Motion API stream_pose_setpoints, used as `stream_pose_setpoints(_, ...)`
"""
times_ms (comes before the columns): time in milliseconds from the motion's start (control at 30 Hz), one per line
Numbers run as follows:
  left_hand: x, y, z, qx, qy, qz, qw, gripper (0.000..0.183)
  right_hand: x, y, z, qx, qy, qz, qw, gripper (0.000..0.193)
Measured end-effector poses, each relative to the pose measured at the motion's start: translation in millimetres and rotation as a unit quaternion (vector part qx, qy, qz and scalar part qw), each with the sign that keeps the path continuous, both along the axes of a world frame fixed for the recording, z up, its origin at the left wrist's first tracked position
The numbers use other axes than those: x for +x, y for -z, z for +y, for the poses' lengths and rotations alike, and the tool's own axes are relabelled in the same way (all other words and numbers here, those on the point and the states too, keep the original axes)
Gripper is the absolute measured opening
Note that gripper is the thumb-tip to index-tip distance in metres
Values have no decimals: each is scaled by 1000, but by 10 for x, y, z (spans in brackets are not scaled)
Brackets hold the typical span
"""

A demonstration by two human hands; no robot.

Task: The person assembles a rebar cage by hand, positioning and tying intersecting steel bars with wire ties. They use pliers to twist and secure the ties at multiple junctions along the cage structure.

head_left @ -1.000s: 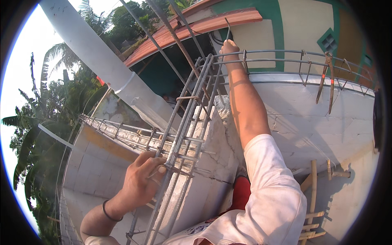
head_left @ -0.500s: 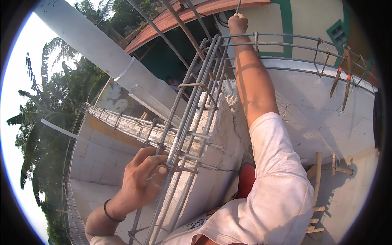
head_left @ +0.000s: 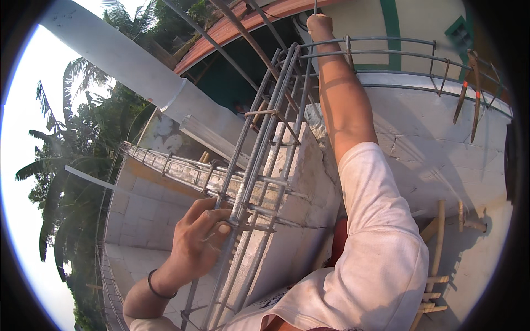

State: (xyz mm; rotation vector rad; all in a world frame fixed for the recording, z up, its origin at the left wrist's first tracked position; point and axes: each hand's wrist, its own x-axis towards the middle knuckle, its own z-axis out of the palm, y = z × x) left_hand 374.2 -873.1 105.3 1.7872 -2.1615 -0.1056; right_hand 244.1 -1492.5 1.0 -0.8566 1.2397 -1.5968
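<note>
My left hand (head_left: 199,243), a dark band round its wrist, is closed on a bar of the rebar cage (head_left: 255,160), beside a joint where bars cross. What look like thin wire strands show by its fingers. The cage runs lengthwise along the top of a pale block wall (head_left: 287,231). Stretched far out past the cage's far end, my right hand (head_left: 320,26) makes a fist round a thin grey rod (head_left: 315,6). The rod's upper part leaves the picture, so its full length is hidden.
Pincers (head_left: 472,94) with orange marks hang on another rebar cage (head_left: 397,54) above the right wall. A thick pale pipe (head_left: 127,60) slants across the upper left. Steel bars (head_left: 212,47) stand beyond the wall. Wooden pieces (head_left: 439,243) jut out at lower right.
The view has shifted slightly, so the pipe and left wall sit a little further right. My right hand still grips the rod, slightly higher in the picture; my left hand keeps its hold.
</note>
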Motion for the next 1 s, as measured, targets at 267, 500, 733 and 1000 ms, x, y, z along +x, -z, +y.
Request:
stream_pose_setpoints(267,10,33,13,-9,7,20,1000,18,143,158,159,-127,-85,200,968,17)
stream_pose_setpoints(500,29,47,56,-11,-1,30,999,20,123,347,1095,-211,-147,246,935,23)
stream_pose_setpoints(733,-2,18,25,1,-13,34,999,18,14,370,1513,-114,-121,249,954,18)
stream_pose_setpoints(1000,27,92,16,-27,-1,80,996,26,-262,312,2704,-187,-45,249,949,25)
